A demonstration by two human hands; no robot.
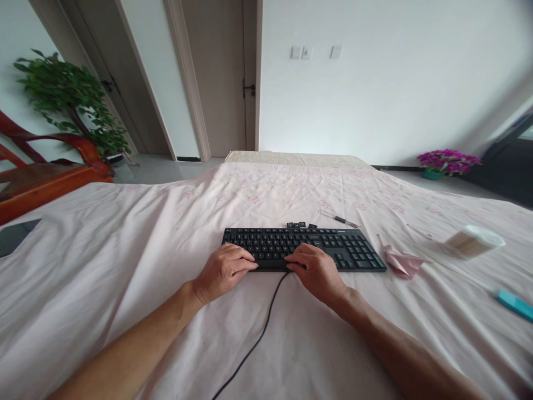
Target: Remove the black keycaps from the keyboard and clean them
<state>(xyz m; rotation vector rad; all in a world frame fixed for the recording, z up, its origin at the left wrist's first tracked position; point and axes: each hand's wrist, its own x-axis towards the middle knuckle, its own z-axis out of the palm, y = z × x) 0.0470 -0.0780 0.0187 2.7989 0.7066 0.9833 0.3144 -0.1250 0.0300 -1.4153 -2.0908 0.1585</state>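
I am resting my left hand (222, 270) with loosely curled fingers on the near edge of the black keyboard (302, 248), which is lying mid-way across the cloth-covered tabletop (125, 266), steadying it while its cable (256, 339) is trailing toward the near edge. My right hand (317, 270) is pressing flat, clutching nothing, beside loose keycaps (300, 225), a pen (338, 219) and a cotton-swab tub (472, 241) toward the right edge, leaving wide open cloth on the left.
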